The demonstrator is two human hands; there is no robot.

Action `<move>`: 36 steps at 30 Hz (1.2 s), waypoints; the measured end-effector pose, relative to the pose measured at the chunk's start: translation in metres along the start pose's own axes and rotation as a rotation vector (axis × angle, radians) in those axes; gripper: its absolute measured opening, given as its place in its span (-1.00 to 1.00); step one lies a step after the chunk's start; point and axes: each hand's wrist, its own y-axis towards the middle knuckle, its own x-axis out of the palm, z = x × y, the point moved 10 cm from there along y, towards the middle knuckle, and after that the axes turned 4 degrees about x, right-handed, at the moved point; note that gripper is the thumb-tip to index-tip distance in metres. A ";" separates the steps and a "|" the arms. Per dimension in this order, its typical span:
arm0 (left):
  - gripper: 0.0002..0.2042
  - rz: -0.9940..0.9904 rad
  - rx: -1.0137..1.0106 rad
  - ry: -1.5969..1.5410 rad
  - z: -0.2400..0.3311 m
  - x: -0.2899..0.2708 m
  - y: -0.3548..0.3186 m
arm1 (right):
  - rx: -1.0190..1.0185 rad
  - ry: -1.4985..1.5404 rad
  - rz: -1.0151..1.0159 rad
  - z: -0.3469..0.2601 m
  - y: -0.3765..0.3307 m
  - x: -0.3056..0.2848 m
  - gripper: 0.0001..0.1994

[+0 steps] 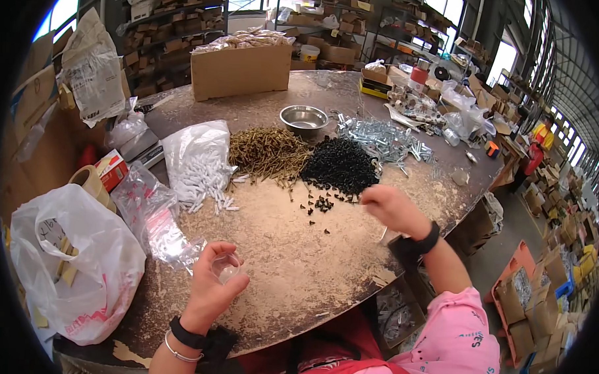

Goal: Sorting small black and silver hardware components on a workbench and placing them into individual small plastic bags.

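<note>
Head view: left hand [210, 291] is low on the worn table [290, 272], left of centre. Thumb and fingers curl around a small clear plastic item [227, 267], grip closed on it. Can't tell if it's a bag or a cup. It sits above the near part of the table, just right of some flat clear bags [155, 215].

Right hand [399, 211] is out at the right front edge of the black screws [340, 167], motion-blurred. Fingertips look bunched; can't tell if they're clamped on anything, or touching the pile. Black screws are one dense heap, with a few loose ones strung out on its near side, between the two hands.

Around that: brass-coloured screws [264, 151] heaped against the left of the black ones. Silvery fasteners [390, 141] spread behind and to the right. White plugs [204, 180] spill from the mouth of a white bag [199, 138], left of the brass pile. Metal bowl [303, 130] stands behind the brass and black heaps. Cardboard box [241, 76], filled with packed bags, is at the far edge.

Left side: white carrier bag [79, 265] in front, tape roll [92, 185] and red box [111, 170] behind it. Far right: another person [540, 144] stands beyond the table.
</note>
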 end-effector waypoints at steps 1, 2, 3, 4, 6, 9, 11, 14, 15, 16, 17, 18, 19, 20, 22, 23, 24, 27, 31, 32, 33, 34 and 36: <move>-0.56 -0.003 0.003 0.003 0.001 0.001 0.000 | 0.078 -0.072 -0.012 0.028 -0.012 -0.009 -0.92; -0.56 0.006 -0.014 -0.009 0.000 0.001 -0.001 | 0.145 -0.177 -0.074 0.049 -0.024 -0.008 -0.91; -0.56 0.010 -0.030 -0.022 -0.001 0.002 -0.001 | 0.217 -0.284 -0.133 0.068 -0.038 -0.009 -0.90; -0.57 0.016 -0.045 -0.027 -0.001 0.001 -0.002 | 0.286 -0.385 -0.189 0.077 -0.047 -0.007 -0.89; -0.57 0.027 -0.040 -0.001 -0.003 -0.004 -0.003 | 0.323 -0.411 -0.230 0.079 -0.058 0.001 -0.89; -0.57 0.028 -0.019 0.021 -0.001 -0.004 -0.003 | 0.368 -0.428 -0.141 0.088 -0.072 0.004 -0.88; -0.56 0.042 -0.020 0.020 0.000 -0.005 -0.002 | 0.411 -0.410 -0.091 0.100 -0.070 -0.001 -0.87; -0.56 0.064 -0.030 0.008 -0.001 -0.007 -0.004 | 0.413 -0.328 0.035 0.100 -0.067 -0.038 -0.89; -0.55 0.064 -0.019 0.004 -0.001 -0.008 -0.003 | 0.415 -0.312 0.073 0.102 -0.067 -0.050 -0.89; -0.55 0.062 -0.006 -0.004 0.000 -0.007 -0.003 | 0.354 -0.331 0.093 0.105 -0.066 -0.059 -0.89; -0.55 0.053 -0.010 0.002 -0.001 -0.007 -0.003 | 0.349 -0.395 0.067 0.110 -0.068 -0.062 -0.89; -0.55 0.046 -0.015 0.008 -0.001 -0.007 -0.003 | 0.343 -0.458 0.041 0.114 -0.069 -0.065 -0.89; -0.55 0.036 -0.022 0.018 -0.001 -0.006 -0.004 | 0.339 -0.518 0.016 0.118 -0.071 -0.066 -0.89; -0.55 0.033 -0.019 0.018 0.000 -0.005 -0.004 | 0.351 -0.635 -0.076 0.134 -0.072 -0.057 -0.91; -0.56 0.027 -0.012 0.022 0.002 -0.004 -0.004 | 0.333 -0.715 -0.175 0.146 -0.065 -0.041 -0.92; -0.55 0.028 -0.016 0.017 0.002 -0.004 -0.005 | 0.325 -0.753 -0.223 0.149 -0.062 -0.033 -0.92; -0.55 0.029 -0.019 0.011 0.001 -0.005 -0.005 | 0.319 -0.758 -0.212 0.149 -0.057 -0.029 -0.93; -0.55 0.014 -0.014 0.023 0.001 -0.004 -0.004 | 0.346 -0.672 -0.180 0.166 -0.042 -0.017 -0.93; -0.55 -0.001 -0.015 0.007 -0.001 -0.001 -0.002 | 0.393 -0.429 -0.147 0.178 -0.029 -0.016 -0.85; -0.55 -0.005 -0.010 0.018 -0.001 -0.001 -0.001 | 0.400 -0.445 -0.186 0.179 -0.028 -0.013 -0.84; -0.55 -0.009 -0.003 0.029 -0.002 -0.002 0.000 | 0.407 -0.462 -0.224 0.180 -0.027 -0.011 -0.83; -0.55 -0.011 0.002 0.045 -0.001 -0.002 -0.001 | 0.412 -0.474 -0.261 0.177 -0.026 -0.008 -0.82; -0.55 -0.018 0.002 0.064 -0.002 -0.004 -0.003 | 0.446 -0.543 -0.287 0.172 -0.025 -0.004 -0.84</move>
